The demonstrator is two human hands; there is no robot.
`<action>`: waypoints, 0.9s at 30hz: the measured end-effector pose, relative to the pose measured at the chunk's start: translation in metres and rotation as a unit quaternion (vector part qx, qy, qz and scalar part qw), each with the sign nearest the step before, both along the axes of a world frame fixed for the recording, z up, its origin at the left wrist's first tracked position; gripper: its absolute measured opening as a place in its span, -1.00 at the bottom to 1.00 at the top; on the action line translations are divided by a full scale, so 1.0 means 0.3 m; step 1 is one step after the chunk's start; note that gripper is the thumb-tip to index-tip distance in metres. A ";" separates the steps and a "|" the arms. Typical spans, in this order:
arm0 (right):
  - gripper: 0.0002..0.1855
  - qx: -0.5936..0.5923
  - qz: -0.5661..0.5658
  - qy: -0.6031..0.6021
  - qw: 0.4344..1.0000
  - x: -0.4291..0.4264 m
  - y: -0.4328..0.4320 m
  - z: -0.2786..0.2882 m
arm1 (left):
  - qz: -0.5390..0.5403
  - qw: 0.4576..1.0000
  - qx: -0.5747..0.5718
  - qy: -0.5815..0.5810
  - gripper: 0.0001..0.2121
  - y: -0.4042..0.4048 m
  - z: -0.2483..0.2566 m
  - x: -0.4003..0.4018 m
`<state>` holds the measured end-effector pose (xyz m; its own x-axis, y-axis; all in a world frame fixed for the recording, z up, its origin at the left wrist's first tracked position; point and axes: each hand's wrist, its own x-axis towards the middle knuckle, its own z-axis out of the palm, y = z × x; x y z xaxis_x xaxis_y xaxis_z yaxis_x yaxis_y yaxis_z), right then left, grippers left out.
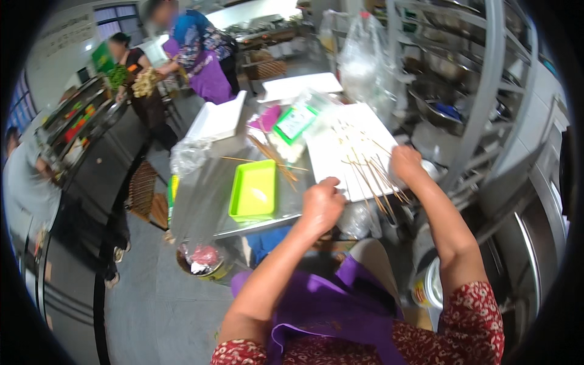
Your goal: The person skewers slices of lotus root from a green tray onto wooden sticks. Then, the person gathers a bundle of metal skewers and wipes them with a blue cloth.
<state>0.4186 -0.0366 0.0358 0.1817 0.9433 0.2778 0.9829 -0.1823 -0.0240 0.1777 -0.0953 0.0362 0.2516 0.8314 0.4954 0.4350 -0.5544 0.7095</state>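
A white board or shallow tray [321, 159] lies on the metal table before me. Thin wooden skewers [382, 177] rest on it, their bare ends sticking out past its near edge. Small pale pieces, washed out by glare, sit at the far ends. My left hand [323, 205] is at the board's near left corner with its fingers curled. At the right edge, beside the skewers, is my right hand [406, 165], also curled. Whether either hand grips the board or a skewer is hidden from view.
A lime-green plastic tray [253, 187] stands left of my left hand, near loose sticks [273, 159]. A green-edged package [295, 124] and plastic bags lie behind. A metal rack [490, 91] holds bowls on the right. Two co-workers [200, 59] stand beyond the table; another person is far left.
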 end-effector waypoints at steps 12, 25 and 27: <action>-0.52 -0.058 -0.036 0.354 0.933 -0.081 0.002 -0.050 | 0.114 0.948 -0.291 0.053 -0.85 0.281 -0.095 0.194; -0.78 -0.080 0.057 0.655 0.749 -0.215 0.017 -0.086 | 0.096 0.834 -0.462 -0.287 -0.89 0.273 -0.093 0.242; -0.78 -0.090 0.068 0.658 0.745 -0.216 0.026 -0.114 | 0.113 0.853 -0.444 -0.250 -0.88 0.238 -0.064 0.232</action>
